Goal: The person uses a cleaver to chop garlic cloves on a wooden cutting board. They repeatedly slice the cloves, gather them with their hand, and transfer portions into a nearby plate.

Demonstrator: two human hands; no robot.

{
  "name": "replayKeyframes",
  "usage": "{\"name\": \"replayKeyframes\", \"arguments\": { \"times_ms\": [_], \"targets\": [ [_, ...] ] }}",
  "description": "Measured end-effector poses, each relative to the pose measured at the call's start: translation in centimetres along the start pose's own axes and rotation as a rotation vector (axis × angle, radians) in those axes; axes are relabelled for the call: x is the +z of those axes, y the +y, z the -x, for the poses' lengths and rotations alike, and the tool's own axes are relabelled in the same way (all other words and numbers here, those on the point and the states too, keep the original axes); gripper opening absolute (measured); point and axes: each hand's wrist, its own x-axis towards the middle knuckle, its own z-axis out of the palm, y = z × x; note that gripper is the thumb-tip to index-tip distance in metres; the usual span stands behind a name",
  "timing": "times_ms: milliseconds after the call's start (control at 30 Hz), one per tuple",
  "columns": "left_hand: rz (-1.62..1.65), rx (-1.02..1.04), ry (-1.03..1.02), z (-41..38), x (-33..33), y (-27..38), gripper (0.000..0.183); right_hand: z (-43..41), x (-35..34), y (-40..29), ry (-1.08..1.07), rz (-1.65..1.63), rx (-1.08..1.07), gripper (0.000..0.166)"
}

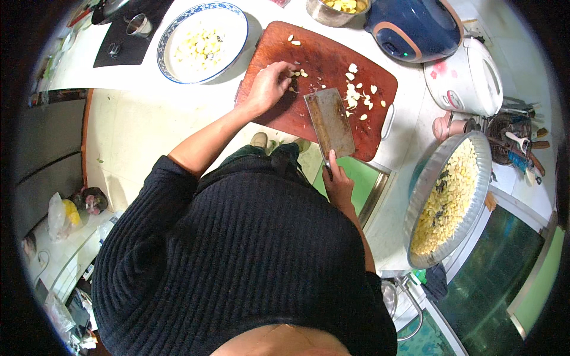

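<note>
My right hand (339, 182) grips the handle of a cleaver (330, 124), one finger stretched toward the blade. The broad, stained blade lies flat over the reddish-brown wooden cutting board (285, 58), its far end toward the middle. Over the board's left part is my left hand (270, 86), fingers bent beside a few small pale pieces (299, 73); whether it pinches one is hidden. To the right of the blade lies a scatter of pale pieces (352, 95), some with thin, root-like strands. They resemble beans or garlic cloves, too small to settle.
A blue-rimmed bowl (162, 44) of pale pieces stands left of the board. Behind it are a metal bowl (318, 17) and a dark blue appliance (412, 26). At right, a white rice cooker (463, 80) stands near a large tilted basin (412, 231) of chopped yellowish pieces.
</note>
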Motion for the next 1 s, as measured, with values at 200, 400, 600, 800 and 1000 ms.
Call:
{"name": "replayKeyframes", "arguments": {
  "times_ms": [200, 400, 600, 800, 1000],
  "targets": [
    [0.153, -0.032, 0.018, 0.6, 3.8, -2.6, 0.017, -0.7, -1.2, 0.2, 0.059, -0.655, 0.198, 0.05],
    [0.189, 0.07, 0.087, -0.7, 6.6, 0.8, 0.018, -1.8, -4.8, -1.7, -0.077, -1.205, 0.571, 0.047],
    [-0.338, 0.246, -0.041, -3.8, 2.2, -1.1, 0.021, -2.3, -5.7, -2.6, -0.415, -1.392, 0.683, 0.044],
    [-0.39, 0.412, -0.116, -3.0, 5.2, -0.8, 0.019, -2.2, -5.1, -0.9, -0.232, -1.336, 0.662, 0.045],
    [-0.198, 0.299, -0.051, -1.6, 1.8, -0.1, 0.032, -1.7, -3.7, -1.3, -0.113, -0.788, 0.354, 0.048]
  ]
}}
